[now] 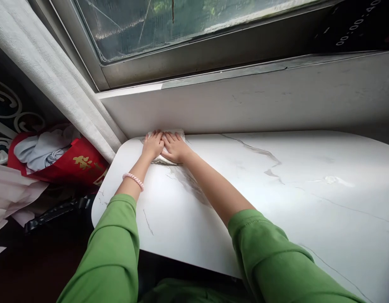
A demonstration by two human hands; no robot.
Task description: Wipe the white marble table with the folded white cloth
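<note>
Evidently unclenched, the left hand and right hand lie flat, fingers extended, on a pale cloth.

Light: cool daylight from the window above; we record a milky sheen across the right half of the tabletop. Shadow: lower left corner near black, window frame dim. Focus: veining fairly crisp to our eyes. Distortion: wide-angle stretch, right sleeve drawn out towards the lower right corner
</note>
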